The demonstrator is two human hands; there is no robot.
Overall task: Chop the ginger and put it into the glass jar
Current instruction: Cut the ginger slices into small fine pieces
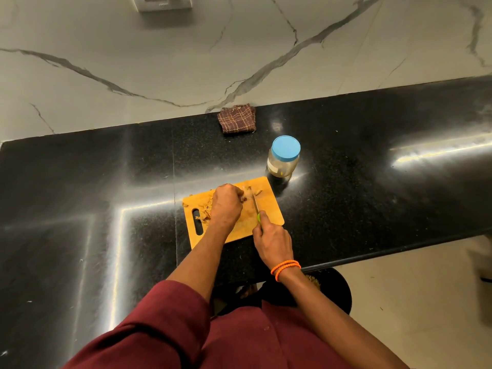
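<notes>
Left hand (pixel 226 206): fingers curled on ginger (pixel 244 198), mid-board (pixel 269 209) | Right hand (pixel 271 242): clamped on knife (pixel 256 206), blade beside ginger | Jar (pixel 283 159): lidded, behind board

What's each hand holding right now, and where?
Right hand grips the knife by its green handle. Left hand pins the ginger to the board with curled fingers.

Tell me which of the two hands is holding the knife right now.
The right hand, the one with orange bands at its wrist, grips the green-handled knife. The left hand holds ginger on the cutting board.
</notes>
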